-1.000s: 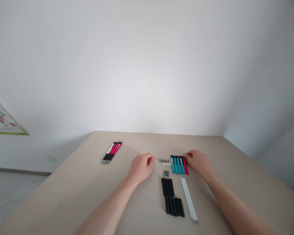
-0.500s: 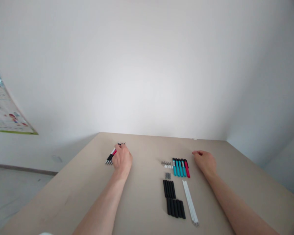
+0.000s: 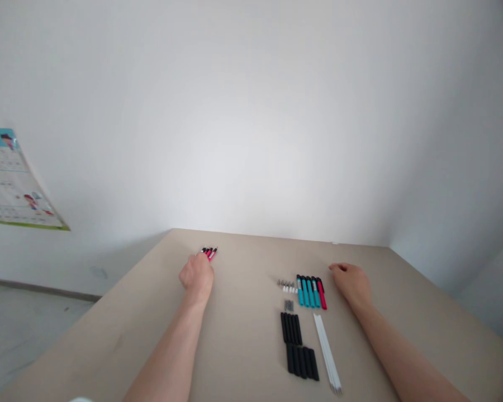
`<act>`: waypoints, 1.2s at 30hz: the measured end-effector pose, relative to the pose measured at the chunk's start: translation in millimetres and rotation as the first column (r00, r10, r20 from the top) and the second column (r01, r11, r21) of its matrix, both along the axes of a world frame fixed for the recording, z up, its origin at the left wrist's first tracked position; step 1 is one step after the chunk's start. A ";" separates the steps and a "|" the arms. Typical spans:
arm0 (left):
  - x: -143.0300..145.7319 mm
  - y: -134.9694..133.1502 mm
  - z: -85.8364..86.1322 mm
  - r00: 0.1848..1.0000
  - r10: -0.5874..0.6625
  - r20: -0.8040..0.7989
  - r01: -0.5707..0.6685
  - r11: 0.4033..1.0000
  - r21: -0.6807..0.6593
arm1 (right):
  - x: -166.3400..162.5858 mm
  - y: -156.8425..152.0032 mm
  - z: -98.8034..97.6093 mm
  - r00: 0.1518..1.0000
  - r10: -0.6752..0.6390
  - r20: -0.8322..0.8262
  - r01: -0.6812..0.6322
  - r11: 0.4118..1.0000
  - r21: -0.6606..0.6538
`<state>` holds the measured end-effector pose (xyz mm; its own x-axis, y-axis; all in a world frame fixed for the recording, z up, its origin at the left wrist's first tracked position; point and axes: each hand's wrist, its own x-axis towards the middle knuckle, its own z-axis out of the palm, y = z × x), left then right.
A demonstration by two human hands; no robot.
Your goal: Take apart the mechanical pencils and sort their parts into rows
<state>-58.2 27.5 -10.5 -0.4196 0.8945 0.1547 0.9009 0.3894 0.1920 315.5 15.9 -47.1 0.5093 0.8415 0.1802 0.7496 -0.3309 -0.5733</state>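
My left hand (image 3: 198, 277) is curled at the far left of the table, over the lower ends of several assembled pens (image 3: 210, 253). Only the pens' upper ends show past the knuckles, some pink and some dark. My fingertips are hidden there, so what they grip cannot be seen. To the right, my right hand (image 3: 352, 283) rests on the table with its fingers loosely closed and nothing visible in them. Just left of it lies a row of turquoise pen barrels (image 3: 309, 291) with black clips, and a red pen barrel (image 3: 322, 294) ends the row, apart from the hand.
Left of the barrels lie small metal pieces (image 3: 285, 283), white pieces (image 3: 290, 290) and springs (image 3: 289, 305). Nearer are two rows of black tubes (image 3: 291, 328) and a bundle of white refills (image 3: 327, 353). A wall (image 3: 251, 139) stands behind the beige table (image 3: 243, 335).
My left hand has moved slightly left and curled over the pens, now covering their lower ends and silver tips. The right hand stays in place. The view has shifted slightly.
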 end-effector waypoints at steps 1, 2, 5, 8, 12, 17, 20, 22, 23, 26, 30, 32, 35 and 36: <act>-0.6 0.1 -0.2 1.000 -0.001 0.002 0.001 1.000 -0.002 | -0.3 -0.3 -0.2 1.000 -0.002 0.000 0.002 1.000 -0.002; -1.1 0.1 -0.4 1.000 -0.003 0.003 0.003 1.000 -0.003 | -0.5 -0.5 -0.5 1.000 -0.002 -0.001 0.002 1.000 -0.003; -2.0 -0.7 -0.7 1.000 -0.013 0.008 0.013 1.000 -0.003 | 0.0 -0.8 -1.2 1.000 0.004 -0.002 -0.004 1.000 0.001; 0.8 -2.8 1.0 0.999 -0.036 0.001 0.036 0.999 0.005 | -1.3 -1.5 2.8 1.000 -0.008 -0.023 0.008 1.000 0.027; 20.8 -9.6 6.0 0.956 -0.252 0.152 0.201 0.936 0.291 | -20.8 -11.8 23.0 1.000 0.005 -0.027 0.000 0.977 0.212; 67.5 -32.2 10.4 0.102 -0.598 0.795 0.267 0.786 0.558 | -79.8 -47.0 51.8 0.851 0.515 -0.097 -0.468 0.830 0.303; 87.8 -46.8 9.8 -0.387 -0.498 0.776 0.262 0.747 0.611 | -111.6 -65.6 54.7 0.650 0.723 -0.232 -0.687 0.690 0.225; 94.6 -52.2 7.4 -0.545 -0.413 0.730 0.280 0.731 0.623 | -123.4 -71.4 50.3 0.511 0.774 -0.375 -0.752 0.613 0.243; 96.5 -53.4 5.8 -0.587 -0.378 0.716 0.290 0.727 0.622 | -126.5 -72.2 47.2 0.447 0.770 -0.455 -0.759 0.596 0.263; 98.3 -52.2 0.8 -0.624 -0.328 0.709 0.300 0.737 0.605 | -127.3 -68.9 39.5 0.328 0.687 -0.649 -0.734 0.618 0.283; 98.1 -46.9 -3.6 -0.554 -0.365 0.748 0.267 0.773 0.575 | -121.2 -61.3 38.3 0.323 0.537 -0.779 -0.667 0.713 0.216; 98.3 -44.6 -5.3 -0.500 -0.396 0.770 0.272 0.773 0.574 | -119.1 -58.8 39.1 0.353 0.511 -0.783 -0.644 0.740 0.192; 98.3 -42.5 -9.3 -0.349 -0.461 0.816 0.326 0.757 0.567 | -116.9 -55.8 38.1 0.400 0.511 -0.761 -0.631 0.756 0.176; 97.9 -42.6 -11.2 -0.261 -0.479 0.838 0.353 0.760 0.545 | -116.0 -54.8 37.4 0.418 0.514 -0.749 -0.625 0.761 0.173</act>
